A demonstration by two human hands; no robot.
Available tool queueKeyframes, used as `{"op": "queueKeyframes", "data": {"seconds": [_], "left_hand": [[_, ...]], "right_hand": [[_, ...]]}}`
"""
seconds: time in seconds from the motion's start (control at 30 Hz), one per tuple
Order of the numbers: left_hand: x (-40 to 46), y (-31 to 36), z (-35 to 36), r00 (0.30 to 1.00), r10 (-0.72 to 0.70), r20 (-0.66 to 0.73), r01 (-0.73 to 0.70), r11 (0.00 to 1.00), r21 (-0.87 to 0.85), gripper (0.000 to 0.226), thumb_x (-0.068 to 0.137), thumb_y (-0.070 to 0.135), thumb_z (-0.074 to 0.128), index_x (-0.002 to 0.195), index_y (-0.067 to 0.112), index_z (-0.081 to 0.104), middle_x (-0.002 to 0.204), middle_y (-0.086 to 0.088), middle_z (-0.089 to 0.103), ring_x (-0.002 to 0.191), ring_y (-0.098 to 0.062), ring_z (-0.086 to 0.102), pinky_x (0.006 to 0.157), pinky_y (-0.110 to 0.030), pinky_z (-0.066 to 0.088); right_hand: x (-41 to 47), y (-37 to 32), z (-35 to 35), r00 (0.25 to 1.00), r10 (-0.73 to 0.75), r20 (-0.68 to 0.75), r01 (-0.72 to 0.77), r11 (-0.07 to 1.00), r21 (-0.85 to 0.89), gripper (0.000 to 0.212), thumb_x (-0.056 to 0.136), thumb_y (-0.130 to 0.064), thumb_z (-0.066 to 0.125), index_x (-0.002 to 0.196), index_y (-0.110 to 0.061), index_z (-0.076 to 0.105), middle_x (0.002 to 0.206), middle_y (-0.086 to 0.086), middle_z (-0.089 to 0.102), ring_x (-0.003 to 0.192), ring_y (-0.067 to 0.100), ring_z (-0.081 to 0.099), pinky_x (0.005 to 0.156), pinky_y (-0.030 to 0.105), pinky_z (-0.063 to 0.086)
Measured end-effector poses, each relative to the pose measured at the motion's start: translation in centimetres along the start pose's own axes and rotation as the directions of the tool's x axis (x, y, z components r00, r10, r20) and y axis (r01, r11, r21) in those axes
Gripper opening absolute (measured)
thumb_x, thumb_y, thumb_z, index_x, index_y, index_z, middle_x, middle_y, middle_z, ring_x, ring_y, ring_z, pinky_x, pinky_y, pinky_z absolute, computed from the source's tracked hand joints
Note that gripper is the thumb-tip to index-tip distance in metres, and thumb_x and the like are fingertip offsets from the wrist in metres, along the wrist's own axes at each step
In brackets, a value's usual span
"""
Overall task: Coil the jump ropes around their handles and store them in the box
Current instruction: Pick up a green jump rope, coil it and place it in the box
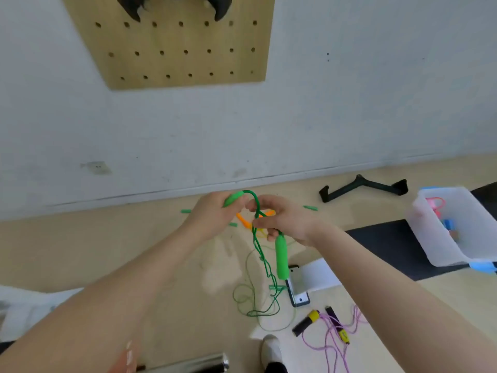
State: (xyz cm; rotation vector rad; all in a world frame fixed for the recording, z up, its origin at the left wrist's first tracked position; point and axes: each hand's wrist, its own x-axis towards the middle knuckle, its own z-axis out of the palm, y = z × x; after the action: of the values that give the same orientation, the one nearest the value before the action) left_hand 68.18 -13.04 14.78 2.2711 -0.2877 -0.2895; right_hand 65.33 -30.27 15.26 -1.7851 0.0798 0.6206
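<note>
My left hand (212, 214) grips one green handle (233, 198) of a green jump rope. My right hand (282, 219) pinches the green cord (265, 261) near its loop, and the second green handle (281, 258) hangs below those fingers. The cord drops in loose loops to the floor. An orange jump rope (243, 219) lies on the floor behind my hands, mostly hidden. A purple rope with black and yellow handles (306, 322) lies at the lower right. The translucent white box (457, 227) sits at the right, with pink and blue items inside.
A black bracket (363, 187) lies by the wall. A dark mat (387, 246) lies under the box. A phone-like device (297, 288) and white paper (317, 275) are on the floor. My shoe (271, 351) and a metal cylinder (193, 366) are near the bottom edge. A pegboard (174, 44) hangs on the wall.
</note>
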Motion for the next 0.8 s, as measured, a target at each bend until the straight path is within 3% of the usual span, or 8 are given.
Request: {"op": "queueKeyframes", "data": {"seconds": [0.07,0.2,0.3,0.4,0.5,0.6,0.73,0.8], "left_hand": [[-0.9,0.4,-1.5,0.989,-0.125,-0.08,0.105,0.97,-0.219,0.035,0.093,0.037,0.051,0.065,0.017,0.052,0.047,0.006,0.044,0.046,-0.015,0.04,0.053,-0.029,0.034],[-0.9,-0.8,-3.5,0.906,-0.39,-0.164,0.218,0.763,-0.609,0.026,0.094,0.012,0.04,0.067,0.012,0.042,0.057,-0.005,0.042,0.034,-0.016,0.038,0.047,-0.026,0.032],[-1.1,-3.2,-5.2,0.762,-0.627,-0.16,0.268,0.531,-0.804,0.026,0.093,0.008,0.033,0.067,0.012,0.039,0.058,-0.005,0.04,0.023,-0.01,0.037,0.039,-0.019,0.032],[-2.2,-7.1,-7.1,0.665,-0.714,-0.219,0.344,0.553,-0.759,0.029,0.093,0.011,0.031,0.066,0.009,0.039,0.036,-0.004,0.045,0.018,-0.011,0.034,0.037,-0.02,0.032],[-3.0,-8.3,-7.3,0.717,-0.69,-0.098,0.372,0.498,-0.783,0.027,0.097,0.021,0.035,0.072,0.013,0.043,0.04,-0.001,0.04,0.021,-0.01,0.031,0.037,-0.017,0.028],[-3.9,-5.1,-5.6,0.881,-0.467,0.072,0.373,0.596,-0.711,0.026,0.097,0.029,0.044,0.079,0.013,0.053,0.044,0.003,0.036,0.031,-0.01,0.033,0.038,-0.015,0.029],[-5.0,0.8,-2.8,0.979,-0.149,0.136,0.201,0.771,-0.604,0.022,0.098,0.014,0.042,0.082,0.011,0.056,0.061,-0.001,0.053,0.06,-0.019,0.057,0.056,-0.022,0.052],[-5.2,2.1,-2.4,0.982,-0.086,0.166,0.169,0.787,-0.593,0.022,0.1,0.018,0.039,0.087,0.013,0.056,0.081,-0.006,0.059,0.07,-0.026,0.063,0.058,-0.025,0.054]], "right_hand": [[-1.3,-0.9,0.1,0.982,-0.064,-0.177,0.047,0.994,-0.098,0.026,0.085,-0.01,0.063,0.11,-0.015,0.056,0.106,0.002,0.053,0.054,0.013,0.043,0.046,0.018,0.04],[-3.2,-1.2,-0.4,0.951,-0.079,-0.299,0.003,0.969,-0.246,0.027,0.085,-0.019,0.067,0.069,-0.006,0.05,0.056,-0.005,0.043,0.039,0.002,0.031,0.035,0.011,0.024],[-4.0,0.7,-1.2,0.929,0.092,-0.358,-0.107,0.994,-0.021,0.04,0.09,-0.024,0.059,0.056,-0.015,0.04,0.047,-0.004,0.032,0.033,0.006,0.023,0.035,0.015,0.017],[-4.5,3.3,-2.5,0.762,0.402,-0.509,-0.132,0.864,0.485,0.04,0.096,-0.022,0.046,0.059,-0.016,0.034,0.037,-0.003,0.028,0.026,0.007,0.018,0.031,0.011,0.014],[-4.6,3.9,-2.5,0.689,0.587,-0.425,0.093,0.509,0.856,0.037,0.096,-0.008,0.028,0.059,-0.014,0.03,0.028,-0.004,0.025,0.019,0.008,0.016,0.028,0.011,0.013],[-3.6,1.4,0.3,0.831,0.474,-0.293,0.191,0.252,0.949,0.035,0.096,-0.003,0.019,0.065,-0.011,0.03,0.041,0.001,0.032,0.024,0.011,0.028,0.038,0.017,0.026],[-3.1,-2.8,4.8,0.958,0.238,-0.158,0.073,0.333,0.94,0.038,0.101,-0.011,0.022,0.085,0.009,0.051,0.061,0.016,0.065,0.058,0.026,0.065,0.063,0.038,0.053],[-3.3,-3.9,5.5,0.977,0.149,-0.154,0.077,0.422,0.903,0.03,0.101,-0.01,0.028,0.1,0.007,0.052,0.085,0.018,0.065,0.079,0.027,0.063,0.069,0.042,0.056]]}}
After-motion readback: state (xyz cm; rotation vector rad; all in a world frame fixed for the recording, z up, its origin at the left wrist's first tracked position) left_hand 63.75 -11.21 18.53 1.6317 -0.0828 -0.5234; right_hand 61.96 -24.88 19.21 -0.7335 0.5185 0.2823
